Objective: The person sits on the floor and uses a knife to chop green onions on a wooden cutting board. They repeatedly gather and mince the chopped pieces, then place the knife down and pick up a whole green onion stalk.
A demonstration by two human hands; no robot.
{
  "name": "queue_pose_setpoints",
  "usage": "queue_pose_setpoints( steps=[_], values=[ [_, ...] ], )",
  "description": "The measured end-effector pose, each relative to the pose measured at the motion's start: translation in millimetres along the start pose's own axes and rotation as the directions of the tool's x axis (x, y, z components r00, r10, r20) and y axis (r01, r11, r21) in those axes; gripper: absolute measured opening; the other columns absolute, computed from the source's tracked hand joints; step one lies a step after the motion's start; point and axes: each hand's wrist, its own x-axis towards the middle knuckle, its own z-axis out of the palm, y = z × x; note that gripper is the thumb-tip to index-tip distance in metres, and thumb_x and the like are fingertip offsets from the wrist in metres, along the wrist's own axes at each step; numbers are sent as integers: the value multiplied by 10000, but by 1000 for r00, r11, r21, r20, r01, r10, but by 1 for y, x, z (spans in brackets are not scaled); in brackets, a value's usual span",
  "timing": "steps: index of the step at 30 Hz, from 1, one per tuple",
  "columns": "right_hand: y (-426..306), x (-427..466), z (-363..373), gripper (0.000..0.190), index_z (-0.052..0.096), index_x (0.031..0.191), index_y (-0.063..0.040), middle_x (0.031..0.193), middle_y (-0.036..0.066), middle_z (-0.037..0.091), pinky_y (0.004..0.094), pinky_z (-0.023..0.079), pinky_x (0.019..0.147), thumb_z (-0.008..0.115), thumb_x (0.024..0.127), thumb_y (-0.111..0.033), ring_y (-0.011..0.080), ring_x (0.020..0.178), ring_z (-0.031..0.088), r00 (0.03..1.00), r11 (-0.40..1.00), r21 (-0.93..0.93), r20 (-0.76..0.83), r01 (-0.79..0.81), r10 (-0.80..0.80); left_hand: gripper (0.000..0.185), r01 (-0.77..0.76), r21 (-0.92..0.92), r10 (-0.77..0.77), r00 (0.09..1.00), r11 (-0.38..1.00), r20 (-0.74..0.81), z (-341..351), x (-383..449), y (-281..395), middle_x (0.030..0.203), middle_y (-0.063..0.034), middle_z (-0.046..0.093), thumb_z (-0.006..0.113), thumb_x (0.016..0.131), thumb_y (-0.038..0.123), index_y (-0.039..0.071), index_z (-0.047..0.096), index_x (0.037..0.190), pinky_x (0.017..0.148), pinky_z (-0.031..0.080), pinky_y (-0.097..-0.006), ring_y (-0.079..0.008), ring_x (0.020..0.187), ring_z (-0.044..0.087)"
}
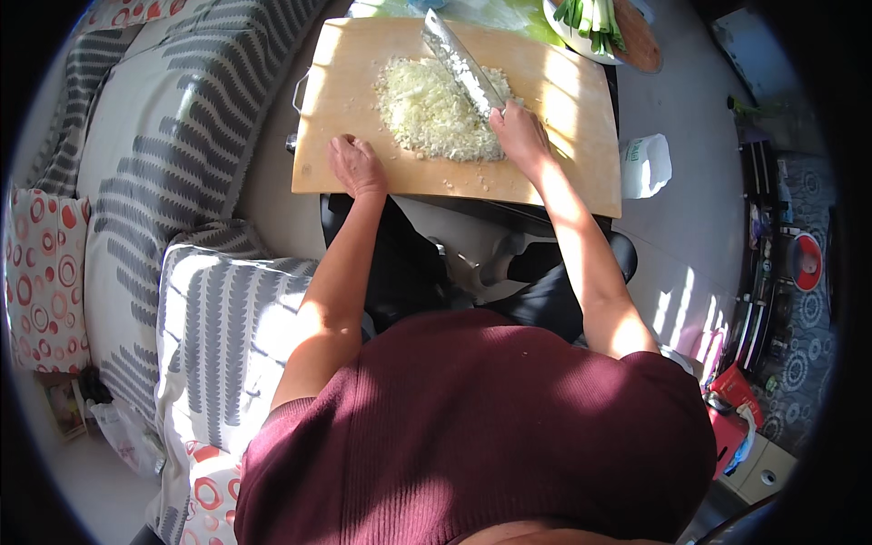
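A large wooden cutting board (327,88) lies before me with a heap of finely chopped pale vegetable (422,109) at its middle. My right hand (523,136) grips the handle of a cleaver-like kitchen knife (463,68), whose wide blade, speckled with chopped bits, slants to the upper left over the heap. To the left of the heap, my left hand (356,165) rests near the board's front left edge with its fingers curled in; nothing shows in it. Small bits lie scattered around the heap and near the front edge.
Beyond the board's back right corner are green onions (593,24) on a white bowl (569,34) and a round brown board (644,41). A white container (645,167) stands to the right. A sofa with a patterned cover (163,136) is at the left. My legs are under the board's front edge.
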Motion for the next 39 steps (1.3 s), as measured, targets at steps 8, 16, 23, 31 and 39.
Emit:
queue_pose_setpoints(
  steps=[8, 16, 23, 31, 39],
  values=[
    [25, 7, 20, 316, 566, 884, 39, 921, 289, 606, 488, 450, 799, 462, 863, -259, 442, 931, 578, 984, 994, -103, 174, -17, 35, 178, -239, -146, 249, 967, 960, 59, 16, 24, 24, 905, -129, 529, 618, 738, 73, 66, 602, 915, 788, 406, -416, -314, 893, 508],
    [25, 6, 24, 276, 620, 832, 49, 864, 305, 611, 506, 467, 770, 479, 830, -189, 453, 876, 601, 997, 1000, -18, 76, -10, 11, 122, -528, 95, 483, 825, 844, 295, 46, 61, 61, 847, -65, 561, 746, 665, 122, 132, 696, 776, 770, 444, -372, -260, 866, 540],
    [31, 4, 19, 228, 629, 788, 42, 825, 282, 622, 507, 479, 738, 502, 808, -146, 438, 829, 618, 998, 1000, 14, 61, -12, 11, 60, -591, -39, 578, 771, 806, 267, 45, 85, 74, 832, -58, 545, 724, 680, 121, 96, 684, 718, 772, 426, -377, -255, 863, 521],
    [23, -2, 18, 179, 657, 772, 1, 815, 240, 643, 462, 510, 668, 508, 798, -95, 390, 798, 641, 998, 998, 41, 51, -43, 41, 129, 136, -500, 119, 887, 855, 446, 127, 183, 150, 683, -35, 599, 709, 758, 82, -12, 620, 754, 585, 420, -275, -107, 614, 506],
    [32, 1, 34, 43, 573, 715, -38, 669, 147, 643, 347, 528, 576, 575, 741, -72, 277, 687, 670, 1000, 1000, 7, 2, -4, 4, 173, 110, -18, -65, 708, 994, 703, 197, 222, 229, 615, -24, 598, 772, 711, 131, 80, 621, 644, 450, 385, -242, -103, 507, 515]
  ],
)
